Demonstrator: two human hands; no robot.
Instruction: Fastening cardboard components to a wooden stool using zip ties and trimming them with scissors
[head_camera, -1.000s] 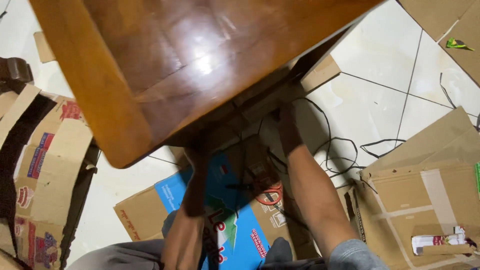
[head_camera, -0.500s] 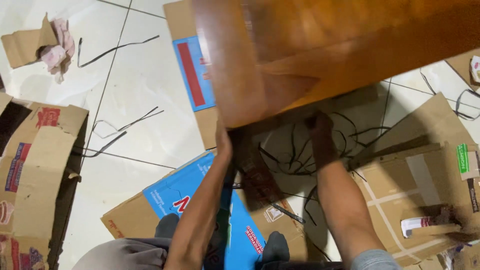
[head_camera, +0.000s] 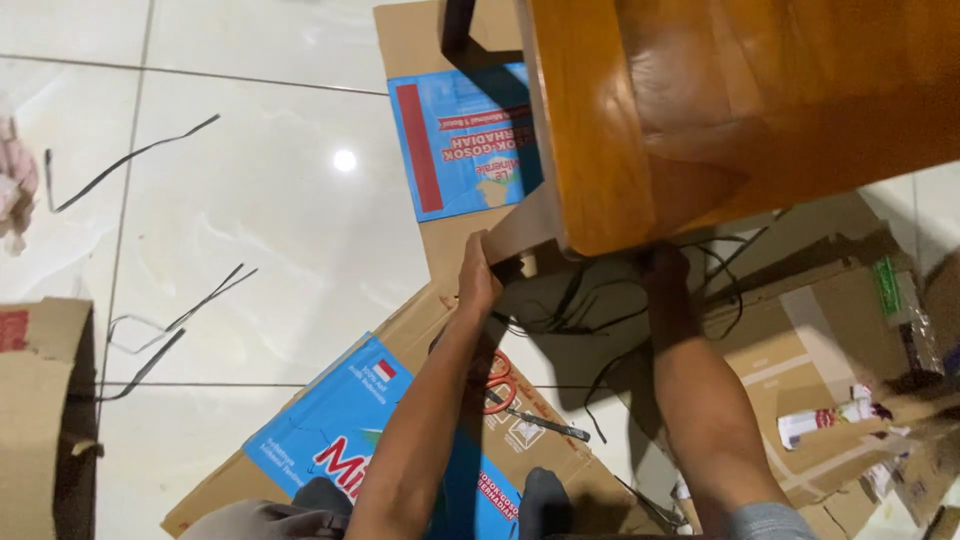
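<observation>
Our left hand (head_camera: 476, 272) is closed around the lower edge of the wooden table (head_camera: 700, 110), fingers curled under its near-left corner. Our right hand (head_camera: 664, 272) reaches up beneath the same edge, further along it; its fingers are hidden in the table's shadow, so we cannot tell how far it is open. The table looms tilted directly above both hands. Both forearms rise straight up towards it, roughly parallel and well apart. Below the table, between our arms, red-handled scissors (head_camera: 510, 395) lie on flattened cardboard (head_camera: 400, 420) among loose black straps (head_camera: 560, 310)
</observation>
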